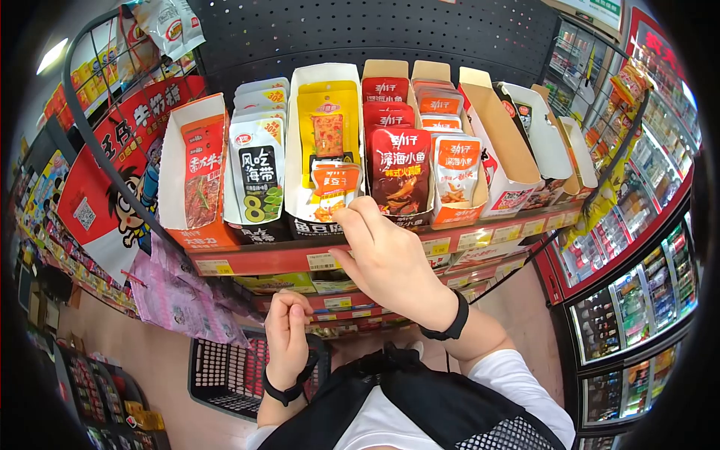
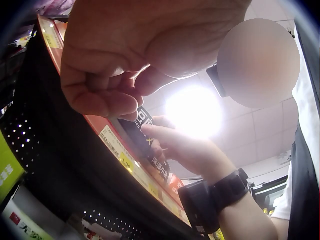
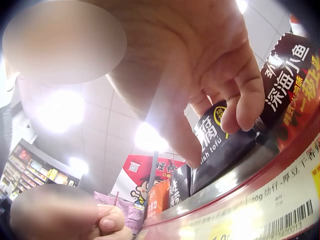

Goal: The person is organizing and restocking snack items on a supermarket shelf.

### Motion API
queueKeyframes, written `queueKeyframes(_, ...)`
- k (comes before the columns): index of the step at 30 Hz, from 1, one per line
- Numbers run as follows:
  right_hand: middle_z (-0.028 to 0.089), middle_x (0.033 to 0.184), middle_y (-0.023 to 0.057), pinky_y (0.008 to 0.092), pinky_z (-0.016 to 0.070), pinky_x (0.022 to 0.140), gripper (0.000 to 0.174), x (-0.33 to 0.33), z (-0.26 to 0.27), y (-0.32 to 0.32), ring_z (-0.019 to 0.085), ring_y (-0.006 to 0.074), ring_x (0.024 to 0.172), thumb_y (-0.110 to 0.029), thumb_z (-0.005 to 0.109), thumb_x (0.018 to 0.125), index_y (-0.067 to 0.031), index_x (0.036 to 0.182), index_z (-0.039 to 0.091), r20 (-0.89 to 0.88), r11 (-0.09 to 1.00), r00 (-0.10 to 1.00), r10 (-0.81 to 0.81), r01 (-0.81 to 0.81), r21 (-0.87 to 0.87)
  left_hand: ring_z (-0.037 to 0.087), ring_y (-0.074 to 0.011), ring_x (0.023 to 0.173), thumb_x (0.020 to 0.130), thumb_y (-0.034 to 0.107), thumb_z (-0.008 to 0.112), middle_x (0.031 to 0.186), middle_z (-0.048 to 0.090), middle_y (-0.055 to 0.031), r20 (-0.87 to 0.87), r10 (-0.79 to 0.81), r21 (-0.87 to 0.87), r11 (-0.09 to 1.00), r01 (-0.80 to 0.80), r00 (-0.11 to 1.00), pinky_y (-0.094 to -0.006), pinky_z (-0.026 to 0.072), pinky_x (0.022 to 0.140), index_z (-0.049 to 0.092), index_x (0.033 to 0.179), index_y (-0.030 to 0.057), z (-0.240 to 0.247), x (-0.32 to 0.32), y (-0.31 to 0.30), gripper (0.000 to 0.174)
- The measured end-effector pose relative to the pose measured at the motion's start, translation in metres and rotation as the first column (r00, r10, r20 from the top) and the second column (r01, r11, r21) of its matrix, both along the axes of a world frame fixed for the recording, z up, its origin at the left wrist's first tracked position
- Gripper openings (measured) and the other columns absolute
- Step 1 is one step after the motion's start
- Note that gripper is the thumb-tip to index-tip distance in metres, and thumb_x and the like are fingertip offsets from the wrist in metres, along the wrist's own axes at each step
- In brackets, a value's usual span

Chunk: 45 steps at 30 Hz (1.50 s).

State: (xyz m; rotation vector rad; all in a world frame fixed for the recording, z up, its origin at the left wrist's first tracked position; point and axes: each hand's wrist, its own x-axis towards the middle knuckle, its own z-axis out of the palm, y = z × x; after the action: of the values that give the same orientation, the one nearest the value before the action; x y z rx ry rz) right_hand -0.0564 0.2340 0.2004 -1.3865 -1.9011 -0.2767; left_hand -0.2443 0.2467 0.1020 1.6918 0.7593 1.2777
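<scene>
My right hand reaches to the front of the white-sided fish tofu box. Its fingers are bent over the front edge, beside the lower corner of a small orange snack packet. The thumb lies apart from them, across the black box front in the right wrist view. Behind the orange packet stands a yellow packet. Just right is a dark red fish snack packet. The box front hides the fingertips in the right wrist view. My left hand hangs below the shelf, loosely curled, holding nothing.
White seaweed packets and a box of red packets stand to the left. A box with orange-white packets stands to the right. The shelf's price strip runs below. A shopping basket is on the floor.
</scene>
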Motion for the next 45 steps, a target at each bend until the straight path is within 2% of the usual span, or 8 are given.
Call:
queueKeyframes(8,0.051,0.105,0.0134,0.0370,0.0529,0.063,0.044,-0.0005,-0.0006,0.0002,0.062,0.0304,0.083,-0.009,0.073,0.075,-0.0023,0.111,0.049,-0.025,0.999,1.000,0.002,-0.002,0.032,0.045,-0.0108,0.066,0.098,0.007,0.041,0.081,0.053,-0.0062,-0.002,-0.010,0.013,1.000,0.010,1.000,-0.0248,0.0400,0.062,0.049,0.086,0.0018,-0.0017,0.0007,-0.0004,0.015)
queueKeyframes(14,0.052,0.104,0.0133,0.0370,0.0526,0.063,0.043,-0.0009,-0.0018,0.0016,0.062,0.0312,0.078,-0.009,0.074,0.074,-0.0040,0.110,0.051,-0.047,0.998,0.999,0.011,-0.008,0.055,0.042,-0.0078,0.069,0.101,0.010,0.040,0.085,0.050,-0.0041,-0.015,-0.057,-0.025,0.998,0.057,0.998,-0.0205,0.0374,0.065,0.047,0.090,0.0034,-0.0024,-0.0006,-0.0019,0.014)
queueKeyframes(15,0.052,0.104,0.0135,0.0374,0.0525,0.062,0.043,-0.0012,-0.0030,0.0021,0.062,0.0313,0.077,-0.008,0.074,0.074,-0.0042,0.110,0.051,-0.061,0.999,0.998,0.006,-0.003,0.051,0.048,-0.0123,0.066,0.098,0.007,0.043,0.080,0.054,-0.0061,-0.018,-0.002,-0.010,1.000,0.001,1.000,-0.0261,0.0412,0.062,0.050,0.087,0.0011,-0.0020,0.0005,-0.0024,0.014)
queueKeyframes(18,0.053,0.103,0.0120,0.0352,0.0535,0.063,0.040,-0.0029,-0.0010,0.0017,0.063,0.0281,0.081,-0.007,0.072,0.073,-0.0043,0.107,0.050,-0.050,0.998,0.999,-0.011,0.014,0.067,0.049,-0.0124,0.066,0.097,0.007,0.043,0.081,0.054,-0.0067,-0.047,0.009,0.019,1.000,-0.008,0.999,-0.0262,0.0413,0.062,0.051,0.088,0.0010,0.0002,-0.0001,-0.0026,0.013)
queueKeyframes(23,0.054,0.106,0.0134,0.0362,0.0542,0.065,0.041,-0.0036,-0.0049,0.0027,0.063,0.0302,0.083,-0.009,0.073,0.074,-0.0033,0.109,0.052,-0.043,0.998,0.998,-0.040,0.043,0.053,0.052,-0.0190,0.073,0.097,0.006,0.045,0.083,0.055,-0.0089,-0.042,-0.017,0.006,1.000,0.017,0.999,-0.0295,0.0433,0.067,0.051,0.091,0.0010,-0.0021,-0.0016,-0.0010,0.009)
queueKeyframes(30,0.053,0.107,0.0149,0.0370,0.0533,0.067,0.042,-0.0047,-0.0047,0.0037,0.062,0.0322,0.087,-0.009,0.073,0.075,-0.0018,0.110,0.051,-0.045,0.996,0.998,-0.034,0.037,0.075,0.054,-0.0204,0.075,0.096,0.005,0.047,0.085,0.055,-0.0103,-0.091,0.001,-0.008,1.000,-0.002,0.996,-0.0300,0.0442,0.070,0.051,0.096,-0.0001,-0.0037,-0.0026,-0.0004,0.007)
queueKeyframes(34,0.053,0.103,0.0131,0.0367,0.0516,0.064,0.042,-0.0063,-0.0029,0.0035,0.061,0.0303,0.081,-0.008,0.073,0.075,-0.0026,0.110,0.051,-0.055,0.996,0.998,-0.026,0.031,0.082,0.056,-0.0232,0.079,0.094,0.004,0.050,0.088,0.055,-0.0121,-0.062,0.018,-0.022,1.000,-0.019,0.998,-0.0308,0.0448,0.073,0.052,0.099,-0.0001,-0.0051,-0.0010,0.0004,0.007)
queueKeyframes(45,0.053,0.102,0.0130,0.0372,0.0513,0.064,0.040,-0.0066,-0.0054,0.0045,0.061,0.0301,0.082,-0.006,0.073,0.074,-0.0027,0.109,0.052,-0.080,0.997,0.996,-0.034,0.039,0.065,0.058,-0.0249,0.079,0.094,0.004,0.052,0.090,0.058,-0.0127,-0.093,0.011,-0.013,1.000,-0.012,0.996,-0.0320,0.0461,0.072,0.053,0.097,-0.0003,-0.0072,-0.0026,0.0014,0.006)
